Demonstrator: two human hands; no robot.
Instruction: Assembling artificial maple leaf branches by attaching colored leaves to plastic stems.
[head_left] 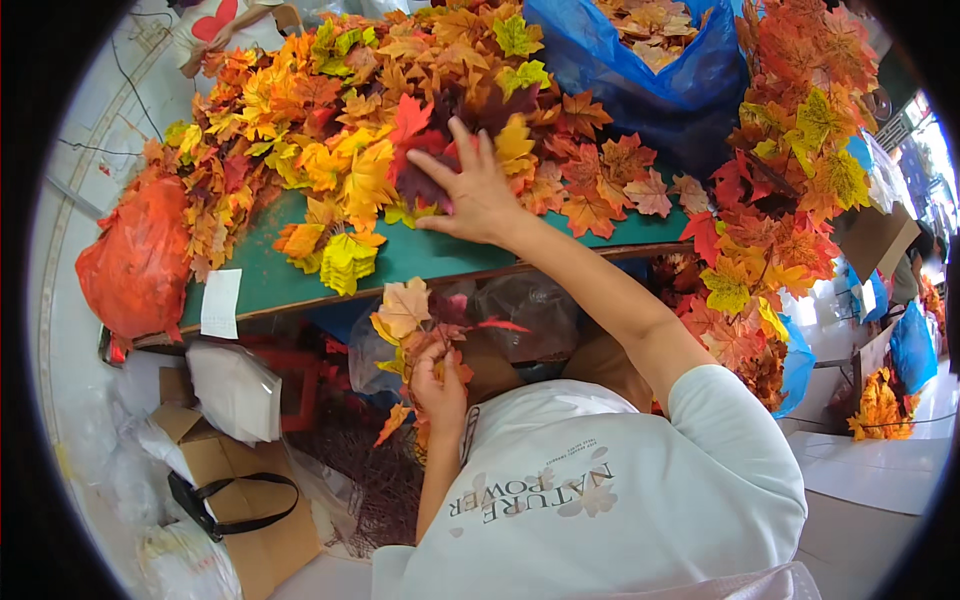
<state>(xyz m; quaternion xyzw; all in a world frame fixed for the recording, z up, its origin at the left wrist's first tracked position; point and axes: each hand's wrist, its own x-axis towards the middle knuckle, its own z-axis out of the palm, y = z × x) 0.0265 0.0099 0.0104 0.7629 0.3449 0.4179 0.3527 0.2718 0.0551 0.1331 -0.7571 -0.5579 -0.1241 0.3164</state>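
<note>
My right hand (pixel 478 195) reaches over the green table (pixel 420 255) with its fingers spread. Its fingertips lie against dark purple and red artificial maple leaves (pixel 425 180) at the front of a large heap; nothing is gripped. Close to my body, below the table edge, my left hand (pixel 438 385) is closed around a spray of artificial maple leaves (pixel 404 308) in pale orange, yellow and red. The stem inside the fingers is mostly hidden. Left of my right hand, a stack of yellow leaves (pixel 348 262) rests near the table's front edge.
A blue plastic bag (pixel 690 95) of leaves stands at the back, with a red-orange bag (pixel 135 260) at the table's left end. Leaf garlands (pixel 740 270) hang on the right. Below left are a cardboard box (pixel 240 490) with a black strap and clear plastic bags.
</note>
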